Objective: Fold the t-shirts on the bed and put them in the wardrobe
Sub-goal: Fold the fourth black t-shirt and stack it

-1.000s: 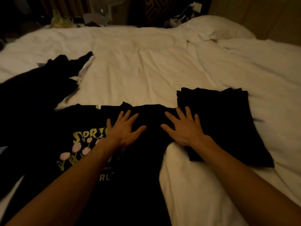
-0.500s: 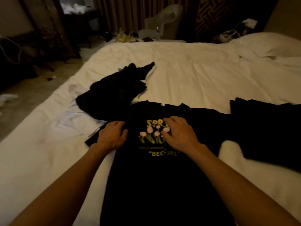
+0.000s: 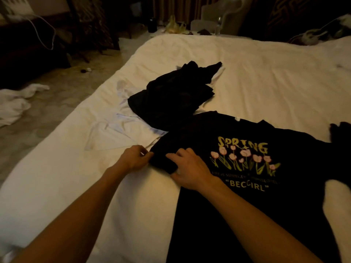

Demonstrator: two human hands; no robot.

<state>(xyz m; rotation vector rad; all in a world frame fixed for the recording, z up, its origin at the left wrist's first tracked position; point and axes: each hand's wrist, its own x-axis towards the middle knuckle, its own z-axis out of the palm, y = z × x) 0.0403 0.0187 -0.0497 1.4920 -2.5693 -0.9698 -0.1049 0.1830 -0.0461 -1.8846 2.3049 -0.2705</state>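
Observation:
A black t-shirt (image 3: 247,205) with a yellow "SPRING" print and pink tulips lies face up on the white bed (image 3: 266,76). My left hand (image 3: 133,160) pinches the edge of its left sleeve. My right hand (image 3: 190,169) grips the same sleeve just to the right, thumb under the cloth. Behind it lies a crumpled heap of black clothes (image 3: 174,93). A white garment (image 3: 112,130) lies flat to the left of the heap. The edge of a black folded stack (image 3: 341,133) shows at the far right.
The bed's left edge drops to a pale floor with white cloth (image 3: 17,99) lying on it. Dark furniture and a cable (image 3: 47,35) stand at the far left. A pale chair (image 3: 222,18) and a yellow bag (image 3: 173,27) sit beyond the bed's far end.
My view and both hands have shifted left, from the shirt's right side across the print to its left sleeve. Both hands now hold the sleeve instead of lying flat on the cloth.

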